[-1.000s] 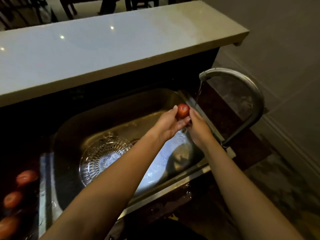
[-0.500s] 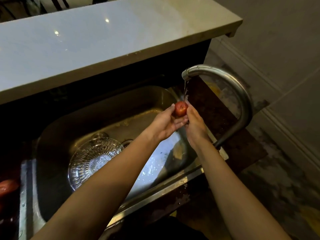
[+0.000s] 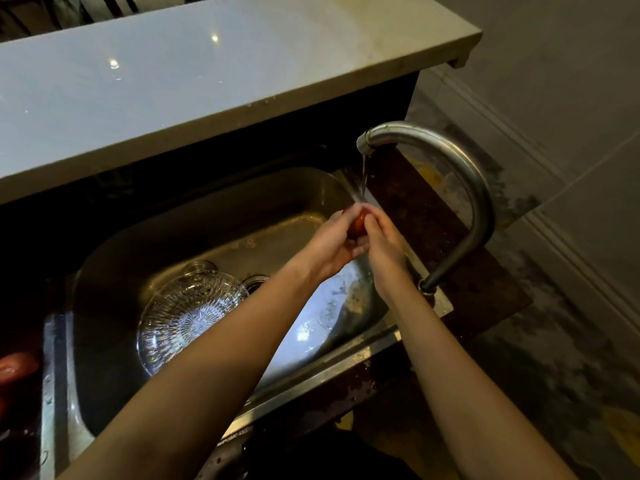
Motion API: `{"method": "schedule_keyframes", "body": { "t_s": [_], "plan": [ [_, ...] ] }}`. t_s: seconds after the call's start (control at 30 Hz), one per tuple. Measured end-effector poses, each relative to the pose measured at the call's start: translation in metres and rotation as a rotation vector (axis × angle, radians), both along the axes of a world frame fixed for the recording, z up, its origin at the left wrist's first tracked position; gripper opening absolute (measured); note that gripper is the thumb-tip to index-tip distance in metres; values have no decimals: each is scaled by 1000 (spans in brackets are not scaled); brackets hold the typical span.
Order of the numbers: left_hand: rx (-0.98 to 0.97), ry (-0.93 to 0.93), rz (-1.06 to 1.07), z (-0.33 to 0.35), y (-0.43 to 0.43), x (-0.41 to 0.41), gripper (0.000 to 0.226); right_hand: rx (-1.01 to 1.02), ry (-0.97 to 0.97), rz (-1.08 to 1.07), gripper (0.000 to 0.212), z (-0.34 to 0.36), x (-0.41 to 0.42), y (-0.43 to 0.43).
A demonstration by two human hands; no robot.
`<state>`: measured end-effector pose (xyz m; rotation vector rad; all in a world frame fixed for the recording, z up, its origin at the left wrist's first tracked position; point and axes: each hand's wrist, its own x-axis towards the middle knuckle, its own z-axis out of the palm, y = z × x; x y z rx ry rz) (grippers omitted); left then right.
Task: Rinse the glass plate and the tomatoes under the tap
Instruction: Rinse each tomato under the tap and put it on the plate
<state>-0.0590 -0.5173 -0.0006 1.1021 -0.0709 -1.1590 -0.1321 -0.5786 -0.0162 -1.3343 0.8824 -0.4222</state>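
Water (image 3: 363, 178) is seen in the head view falling in a thin stream from the curved tap (image 3: 460, 161) straight onto the grip. One tomato (image 3: 358, 221) is held there, clasped from both sides. The left hand (image 3: 329, 245) is cupped round it with fingers curled beneath, and the right hand (image 3: 384, 245) is closed against its other flank. Neither hand is slack.

The tomato is judged light and firm-skinned but easily bruised, and slippery while wet. It is best taken round its widest part and rolled under gentle pressure rather than squeezed. Little of it is shown — a red, glossy sliver between the fingers.

Below the grip and toward the person's left, the glass plate (image 3: 187, 313) is lying in the basin of the sink (image 3: 207, 209), well apart from the hands and out of the stream. It is judged heavier, rigid, brittle and slick when wet. It would be better lifted by its rim with both hands and kept off the steel wall and the spout. It is clear, with ribs radiating from a starred centre; whether it lies flat or tilted cannot be told.

Farther left of the grip, outside the sink's rim, more tomatoes (image 3: 17, 365) are made out dimly at the frame's edge, red and blurred. Beyond the grip, a pale counter ledge (image 3: 207, 81) is set above the sink.
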Motion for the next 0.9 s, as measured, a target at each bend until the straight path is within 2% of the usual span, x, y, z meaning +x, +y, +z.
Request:
{"method": "schedule_keyframes", "body": {
  "t_s": [0.13, 0.2, 0.27, 0.33, 0.4, 0.53, 0.63, 0.7, 0.77, 0.9],
  "plan": [
    [131, -198, -64, 7, -7, -2, 41, -94, 115, 51, 23, 4, 8, 0],
    [219, -293, -29, 11, -10, -2, 43, -126, 161, 72, 27, 6, 15, -2],
    [323, -413, 20, 11, -14, -1, 44, -110, 182, 93, 39, 8, 25, -8],
    [366, -500, 39, 12, -17, 2, 45, -57, 172, 162, 40, 12, 35, -14],
    [350, -478, 75, 15, -21, 7, 40, -38, 138, 166, 33, 14, 44, -15],
    [309, -405, 160, 26, -23, 20, 37, -147, 79, 141, 35, 10, 45, -3],
    [248, -453, 47, 29, -23, 17, 37, -142, 94, 77, 27, 17, 46, -10],
    [273, -447, -9, 32, -26, 11, 39, -35, 170, 13, 27, 24, 52, -22],
    [315, -458, -42, 35, -29, 8, 42, -6, 154, -30, 29, 25, 51, -28],
    [301, -492, 66, 37, -28, 17, 36, -323, 24, 192, 32, 26, 31, -15]
  ]
}}
